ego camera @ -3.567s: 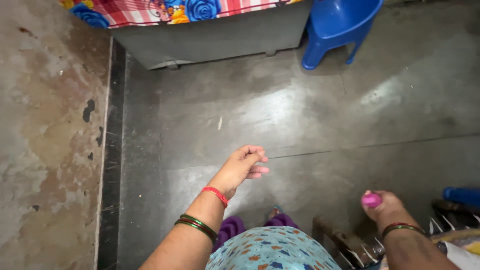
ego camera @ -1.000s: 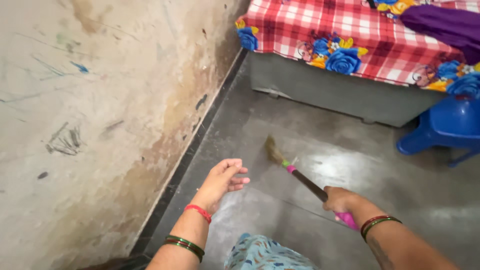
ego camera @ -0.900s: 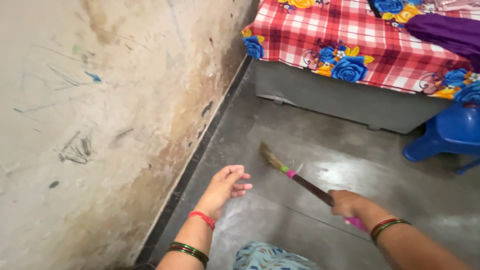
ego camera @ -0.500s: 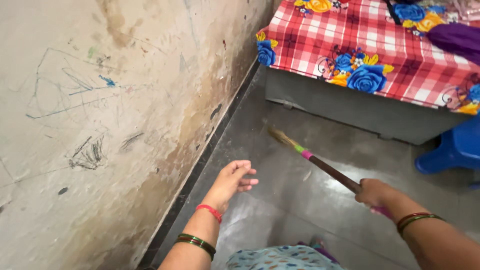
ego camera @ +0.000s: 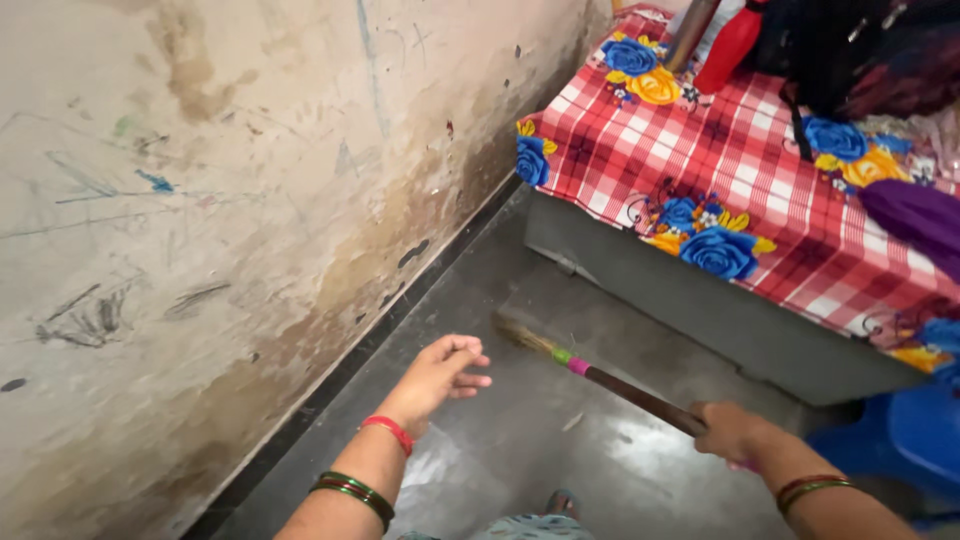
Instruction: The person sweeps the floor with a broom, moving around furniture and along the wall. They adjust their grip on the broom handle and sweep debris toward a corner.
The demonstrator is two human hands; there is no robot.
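Note:
My right hand (ego camera: 730,432) grips the dark handle of a broom (ego camera: 610,379) at the lower right. The broom's straw head (ego camera: 520,334) points left and touches the grey floor (ego camera: 520,450) close to the wall's base. My left hand (ego camera: 440,372) hovers over the floor just left of the broom head, holding nothing, with its fingers loosely curled and apart. A red band and green bangles ring that wrist.
A stained, scribbled wall (ego camera: 220,220) with a dark skirting strip runs along the left. A bed (ego camera: 740,190) with a red checked flowered sheet stands at the right, bags and clothes piled on it. A blue plastic stool (ego camera: 915,440) sits at the lower right.
The view has turned from the open floor to the wall and bed corner. My right hand has swung the broom head left toward the wall. My left hand stays held out, empty.

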